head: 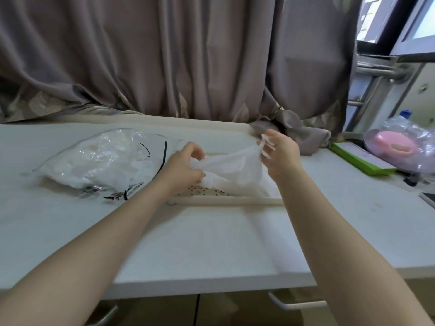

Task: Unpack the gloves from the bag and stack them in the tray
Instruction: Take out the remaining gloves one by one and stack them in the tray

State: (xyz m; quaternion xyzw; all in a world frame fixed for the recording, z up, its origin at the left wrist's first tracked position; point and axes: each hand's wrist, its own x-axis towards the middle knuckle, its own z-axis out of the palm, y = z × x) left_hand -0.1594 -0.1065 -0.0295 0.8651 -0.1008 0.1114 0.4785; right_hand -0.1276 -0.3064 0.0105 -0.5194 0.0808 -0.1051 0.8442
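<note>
Over tray [223, 201], glove [231, 168] stretched left-right, fingers rightward, both hands [183, 167] [281, 152] pinching its ends.

Both forearms bare, no sleeves, rings or watch on left hand [186, 164] or right hand [281, 152].

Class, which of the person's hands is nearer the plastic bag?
Left. The left hand sits just beside the plastic bag; the right hand is farther away, across the glove.

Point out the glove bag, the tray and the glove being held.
glove bag [101, 158], head view, middle of the clear plastic.
tray [223, 201], head view, near rim.
glove [233, 165], head view, stretched palm.
</note>
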